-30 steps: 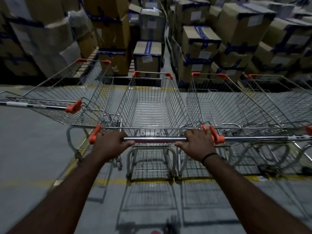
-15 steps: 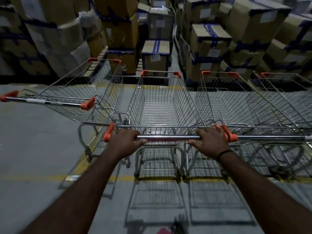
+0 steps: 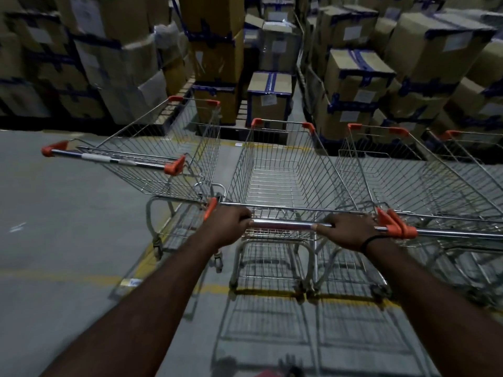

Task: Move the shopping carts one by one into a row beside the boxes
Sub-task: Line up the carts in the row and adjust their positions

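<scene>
- While gripped at both ends of its handle bar [image 3: 283, 224], sits at centre frame: middle cart [image 3: 280, 180], nose toward the boxes [image 3: 356, 74] stacked across the top.
- Holds the bar's left end in the left hand [image 3: 227, 227], fingers curled right over it beside the orange cap.
- Holds the right end the same way in the right hand [image 3: 351, 231], with a black wristband [image 3: 373, 239] just behind it.
- Looks light and stiff: bare wire basket, nothing inside, rolling on castors.
- Probably swings at the nose if shoved from one end only, so best taken at the bar with the hands wide apart, as here.
- Stands just beside the right cart [image 3: 402, 180], orange handle ends crowded together; cannot tell whether touching.
- Shows a further cart [image 3: 476, 151] at the right edge of the frame, in the same row.
- Has the left cart [image 3: 152, 148] skewed at centre left, handle angled toward the left edge, rear corner close against the held basket.
- Risks wire snagging on wire there.
- Leaves little room ahead, with boxes near the nose.
- Rests on grey floor [image 3: 54, 213], a yellow line [image 3: 68, 278] crossing under the rear wheels.
</scene>
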A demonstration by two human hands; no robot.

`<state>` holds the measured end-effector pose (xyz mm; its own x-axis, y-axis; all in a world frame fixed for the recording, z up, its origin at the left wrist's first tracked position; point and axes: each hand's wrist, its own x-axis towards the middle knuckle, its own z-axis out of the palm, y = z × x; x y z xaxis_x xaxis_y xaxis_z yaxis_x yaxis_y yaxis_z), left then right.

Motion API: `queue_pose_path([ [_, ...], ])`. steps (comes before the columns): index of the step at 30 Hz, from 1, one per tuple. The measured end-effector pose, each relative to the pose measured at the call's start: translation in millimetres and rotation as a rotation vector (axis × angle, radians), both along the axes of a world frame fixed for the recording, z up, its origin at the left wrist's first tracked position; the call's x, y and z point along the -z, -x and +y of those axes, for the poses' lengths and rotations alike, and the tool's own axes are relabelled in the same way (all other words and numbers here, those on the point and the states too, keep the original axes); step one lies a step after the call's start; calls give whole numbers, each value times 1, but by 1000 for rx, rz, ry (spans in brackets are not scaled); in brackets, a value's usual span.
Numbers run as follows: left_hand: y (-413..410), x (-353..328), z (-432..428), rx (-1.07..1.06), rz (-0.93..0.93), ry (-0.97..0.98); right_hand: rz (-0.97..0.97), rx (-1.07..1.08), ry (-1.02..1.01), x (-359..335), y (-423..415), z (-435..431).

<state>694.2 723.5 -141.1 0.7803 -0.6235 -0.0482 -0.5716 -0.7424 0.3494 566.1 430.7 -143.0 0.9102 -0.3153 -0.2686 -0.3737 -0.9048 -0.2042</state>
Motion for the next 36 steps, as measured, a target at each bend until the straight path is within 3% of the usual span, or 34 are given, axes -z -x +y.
queue_pose_path([
  [9, -7, -7, 14, 75, 0, 62, 76, -71, 55, -11, -29, 74],
  [17, -23, -17, 45, 75, -87, 30, 100, -118, -45, -21, -56, 122],
  [21, -33, -26, 58, 54, -34, 42, 93, -162, -63, -28, -74, 145],
  [30, -93, -57, 67, -6, -142, 86, -134, -263, -47, -63, -156, 192],
  [36, -169, -85, 95, -175, -193, 71, -218, -351, -77, -80, -236, 215],
])
